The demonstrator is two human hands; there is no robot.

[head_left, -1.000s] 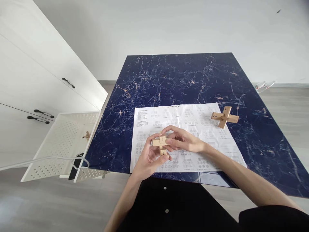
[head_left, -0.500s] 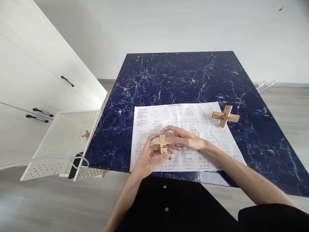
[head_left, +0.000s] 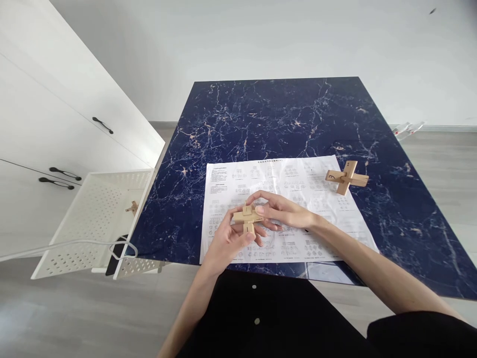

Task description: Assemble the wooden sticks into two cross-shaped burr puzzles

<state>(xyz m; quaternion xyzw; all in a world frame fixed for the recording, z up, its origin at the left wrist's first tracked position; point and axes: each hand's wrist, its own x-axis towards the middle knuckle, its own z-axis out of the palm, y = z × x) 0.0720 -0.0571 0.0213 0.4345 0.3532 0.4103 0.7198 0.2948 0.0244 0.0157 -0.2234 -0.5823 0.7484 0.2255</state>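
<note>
A small wooden cross-shaped puzzle is held above a printed instruction sheet near the front edge of the dark blue marbled table. My left hand cups it from below and the left, fingers curled round its lower bar. From the right, my right hand pinches its horizontal bar with thumb and fingers. A second assembled wooden cross puzzle lies on the sheet's far right corner, apart from both hands.
A white perforated basket stands left of the table, with a small wooden piece inside. White cabinets with black handles fill the left. A clear object lies on the floor at the far right.
Both hands have turned the wooden puzzle slightly and shifted it a little up the sheet. The other puzzle has not moved.
</note>
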